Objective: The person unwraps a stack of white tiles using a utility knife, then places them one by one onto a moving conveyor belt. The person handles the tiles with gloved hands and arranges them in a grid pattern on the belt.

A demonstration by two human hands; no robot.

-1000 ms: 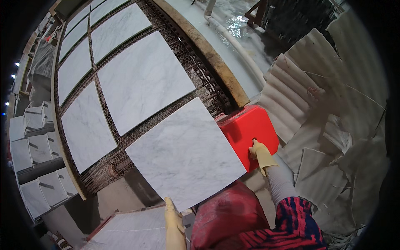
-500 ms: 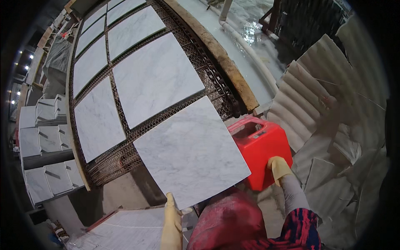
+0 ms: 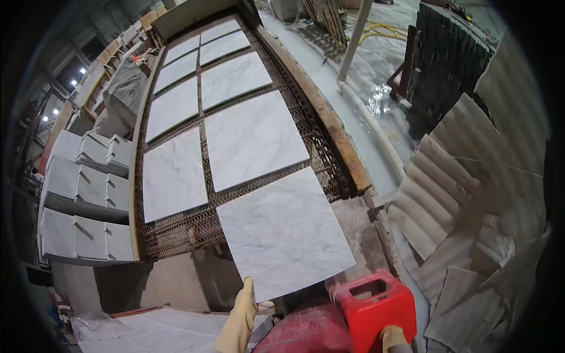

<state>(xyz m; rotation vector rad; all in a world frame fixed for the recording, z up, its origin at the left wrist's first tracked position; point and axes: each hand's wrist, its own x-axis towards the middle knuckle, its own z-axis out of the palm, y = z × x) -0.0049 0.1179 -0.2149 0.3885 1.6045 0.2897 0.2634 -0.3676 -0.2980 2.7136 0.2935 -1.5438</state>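
Note:
My left hand [image 3: 240, 315], in a pale yellow rubber glove, is closed on the near left corner of a square white marble tile [image 3: 288, 232] with grey veins. The thumb lies on top and the fingers curl beneath. The tile's far edge reaches the near end of a mesh conveyor [image 3: 182, 238]. My right hand [image 3: 394, 339], gloved alike, grips the near side of a red plastic box-shaped piece [image 3: 376, 306] with a rectangular opening in its top. Most of that hand's fingers are hidden. The red piece is beside my leg, below the tile's right corner.
Several marble tiles [image 3: 256, 138] lie in two rows on the conveyor. Stacked tiles [image 3: 88, 241] stand to the left, more slabs [image 3: 170, 330] lie at lower left. Corrugated sheets [image 3: 435, 194] lean at right, beyond a wet channel with a pipe [image 3: 371, 120]. Dark slabs [image 3: 450, 62] stand at far right.
My right hand has drawn the red piece nearer to me, away from the tile's right edge. My left hand keeps its hold on the tile. The whole view has shifted.

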